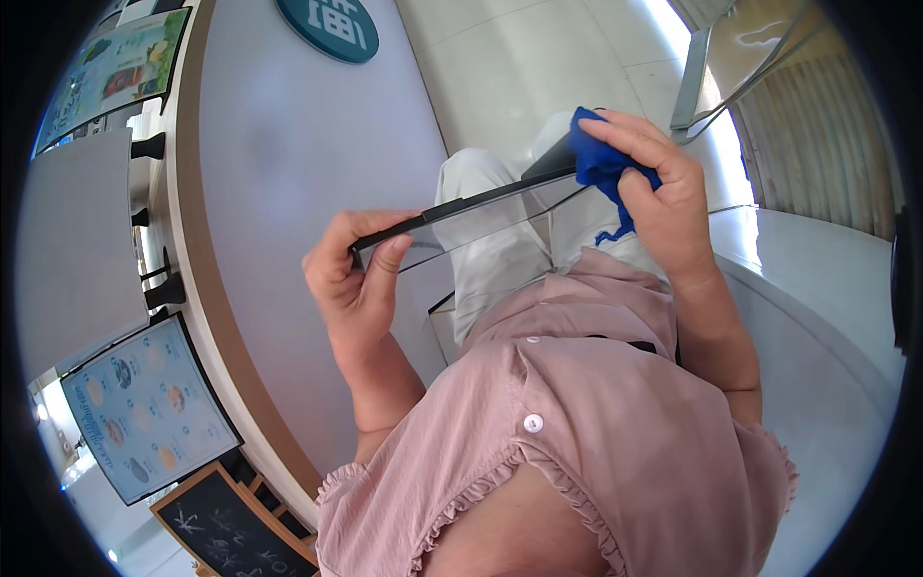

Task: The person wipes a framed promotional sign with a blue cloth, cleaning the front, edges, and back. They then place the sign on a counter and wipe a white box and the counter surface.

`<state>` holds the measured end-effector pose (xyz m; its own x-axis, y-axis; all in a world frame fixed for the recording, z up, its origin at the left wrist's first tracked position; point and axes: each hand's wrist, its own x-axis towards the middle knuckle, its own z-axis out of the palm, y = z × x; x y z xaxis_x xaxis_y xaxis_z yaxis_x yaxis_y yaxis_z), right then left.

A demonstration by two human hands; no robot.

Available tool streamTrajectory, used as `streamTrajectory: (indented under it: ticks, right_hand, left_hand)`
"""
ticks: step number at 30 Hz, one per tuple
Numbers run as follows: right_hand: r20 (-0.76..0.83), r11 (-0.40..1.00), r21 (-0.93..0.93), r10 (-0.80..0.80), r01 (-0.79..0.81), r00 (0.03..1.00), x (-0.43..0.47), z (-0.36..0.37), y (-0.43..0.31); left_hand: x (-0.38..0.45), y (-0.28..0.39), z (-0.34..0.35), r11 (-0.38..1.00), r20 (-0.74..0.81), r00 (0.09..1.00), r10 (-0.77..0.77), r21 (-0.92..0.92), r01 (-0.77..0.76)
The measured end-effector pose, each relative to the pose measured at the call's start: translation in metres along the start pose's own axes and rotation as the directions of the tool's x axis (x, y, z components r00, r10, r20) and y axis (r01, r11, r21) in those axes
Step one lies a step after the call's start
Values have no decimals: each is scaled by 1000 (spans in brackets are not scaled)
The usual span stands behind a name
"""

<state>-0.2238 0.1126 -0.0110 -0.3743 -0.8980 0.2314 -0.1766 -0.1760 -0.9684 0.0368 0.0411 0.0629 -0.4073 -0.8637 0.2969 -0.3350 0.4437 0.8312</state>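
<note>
A flat panel with a black edge (497,192) and a clear, see-through face is held up in front of my lap, seen nearly edge-on. My left hand (368,270) grips its left end, with the thumb on the near side and the fingers behind. At the other end, my right hand (652,180) holds a crumpled blue cloth (602,162) against the panel's corner. One end of the cloth hangs down below my fingers. What the panel is cannot be told for certain, and its far side is hidden.
On the left runs a white counter with a wooden edge (191,238), bearing display boards (151,411) and a small framed chalkboard (234,523) with writing. A curved white surface (807,245) lies at the right. Metal furniture legs (692,86) stand on the tiled floor at the upper right.
</note>
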Motion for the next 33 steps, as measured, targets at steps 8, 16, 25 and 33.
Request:
streamTrajectory:
  ticks: [8, 16, 25, 33]
  right_hand:
    - [109, 997, 66, -43, 36, 993, -5, 28, 0]
    - [207, 968, -31, -237, 248, 949, -10, 60, -11]
    - [167, 880, -170, -417, 443, 893, -8, 62, -15]
    - [210, 883, -176, -398, 435, 893, -23, 67, -15]
  left_hand:
    - [-10, 14, -7, 990, -58, 998, 11, 139, -3]
    - [-14, -13, 14, 985, 16, 1000, 0, 174, -2]
    - [-19, 5, -3, 998, -135, 990, -40, 51, 47]
    - [-31, 3, 0, 992, -98, 991, -88, 77, 96]
